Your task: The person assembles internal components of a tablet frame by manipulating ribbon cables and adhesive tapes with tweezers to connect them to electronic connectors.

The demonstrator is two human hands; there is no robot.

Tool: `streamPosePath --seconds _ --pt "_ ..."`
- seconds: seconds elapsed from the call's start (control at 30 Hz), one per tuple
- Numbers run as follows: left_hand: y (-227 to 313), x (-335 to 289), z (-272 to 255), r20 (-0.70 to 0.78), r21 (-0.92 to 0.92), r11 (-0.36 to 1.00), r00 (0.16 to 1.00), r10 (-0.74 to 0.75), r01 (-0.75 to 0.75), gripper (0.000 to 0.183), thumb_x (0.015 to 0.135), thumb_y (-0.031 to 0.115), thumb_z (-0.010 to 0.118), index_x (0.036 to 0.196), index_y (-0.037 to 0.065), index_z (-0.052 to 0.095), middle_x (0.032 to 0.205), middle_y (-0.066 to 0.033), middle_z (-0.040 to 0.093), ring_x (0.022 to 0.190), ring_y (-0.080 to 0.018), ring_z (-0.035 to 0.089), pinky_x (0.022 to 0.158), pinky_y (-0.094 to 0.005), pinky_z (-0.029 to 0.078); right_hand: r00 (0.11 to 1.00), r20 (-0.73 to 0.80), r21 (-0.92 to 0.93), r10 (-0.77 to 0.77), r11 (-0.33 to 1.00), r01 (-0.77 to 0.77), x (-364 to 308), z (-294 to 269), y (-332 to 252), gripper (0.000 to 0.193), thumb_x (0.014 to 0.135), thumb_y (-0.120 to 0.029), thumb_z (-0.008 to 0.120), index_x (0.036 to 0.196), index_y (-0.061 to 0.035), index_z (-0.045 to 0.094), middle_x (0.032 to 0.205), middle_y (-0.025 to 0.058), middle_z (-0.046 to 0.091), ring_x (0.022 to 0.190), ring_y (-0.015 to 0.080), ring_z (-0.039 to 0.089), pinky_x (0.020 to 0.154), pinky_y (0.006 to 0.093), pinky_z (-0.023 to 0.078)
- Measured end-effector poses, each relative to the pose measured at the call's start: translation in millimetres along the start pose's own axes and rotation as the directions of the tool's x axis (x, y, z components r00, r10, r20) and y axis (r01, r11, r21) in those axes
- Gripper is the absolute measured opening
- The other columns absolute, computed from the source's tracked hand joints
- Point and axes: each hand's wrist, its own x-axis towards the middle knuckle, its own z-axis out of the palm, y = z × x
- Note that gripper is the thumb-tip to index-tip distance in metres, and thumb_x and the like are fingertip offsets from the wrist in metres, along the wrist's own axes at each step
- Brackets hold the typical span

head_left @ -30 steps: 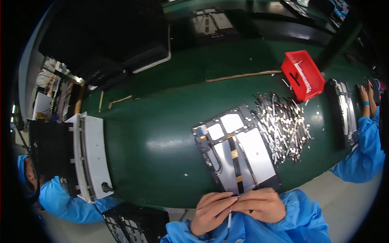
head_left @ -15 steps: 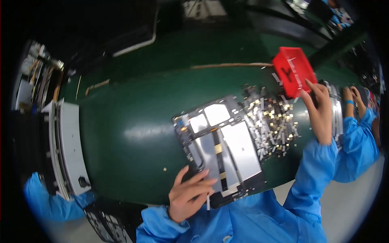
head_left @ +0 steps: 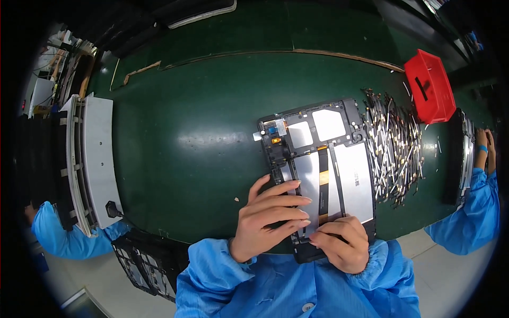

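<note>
An opened tablet chassis [head_left: 356, 183] lies on the green bench in front of me, its black frame holding silver panels and a dark ribbon strip down the middle. My left hand [head_left: 270, 218] rests over its lower left part, fingers stretched and apart; the thumb is mostly hidden. Close by, my right hand [head_left: 343, 243] has thumb and fingers pinched together at the lower edge of the chassis. Whatever sits in that pinch is too small to make out. Right of the chassis spreads a heap of thin cable strips [head_left: 392, 151], silver, black and gold.
A red plastic bin [head_left: 432, 90] with a dark strip inside stands at the back right. White panels [head_left: 99, 159] stand at the left, and several black frames [head_left: 140, 265] are stacked at lower left. Co-workers' blue sleeves [head_left: 469, 212] show at both sides.
My right hand has come from the red bin back to the chassis's lower edge and pinched. My left hand has moved further onto the chassis. The whole view has shifted.
</note>
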Motion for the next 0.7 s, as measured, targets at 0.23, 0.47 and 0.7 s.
streamPosePath --seconds 0.23,0.47,0.7 --pt "-1 0 0 -0.011 -0.006 1.0 1.0 0.005 -0.005 0.011 0.068 0.011 0.079 0.077 0.012 0.073 0.09 -0.0032 0.072 0.109 -0.0258 0.061 0.107 -0.0456 0.027 0.995 0.1 -0.098 0.02 0.995 -0.01 -3 -1 -3 0.024 0.063 -0.008 0.067 0.087 -0.0068 0.069 0.088 0.0036 0.059 0.08 0.019 0.057 0.067 0.0299 0.048" --pt "0 1 0 -0.01 0.003 1.0 1.0 0.005 -0.005 0.01 0.069 0.016 0.077 0.079 0.016 0.074 0.093 0.0018 0.071 0.109 -0.0191 0.059 0.105 -0.0418 0.028 0.984 0.169 -0.117 -0.06 0.99 0.081 -2 -5 -1 0.029 0.064 -0.009 0.064 0.092 -0.0051 0.068 0.092 0.0041 0.06 0.083 0.0188 0.056 0.069 0.0301 0.048" --pt "2 23 -3 0.06 0.218 0.967 0.991 0.118 -0.128 0.008 0.069 0.02 0.077 0.076 0.017 0.074 0.095 0.0043 0.07 0.112 -0.019 0.055 0.108 -0.0438 0.022 0.978 0.188 -0.094 -0.085 0.99 0.104 -5 -4 3 0.031 0.064 -0.01 0.062 0.094 -0.0046 0.068 0.094 0.0047 0.06 0.084 0.0192 0.056 0.068 0.0308 0.048"
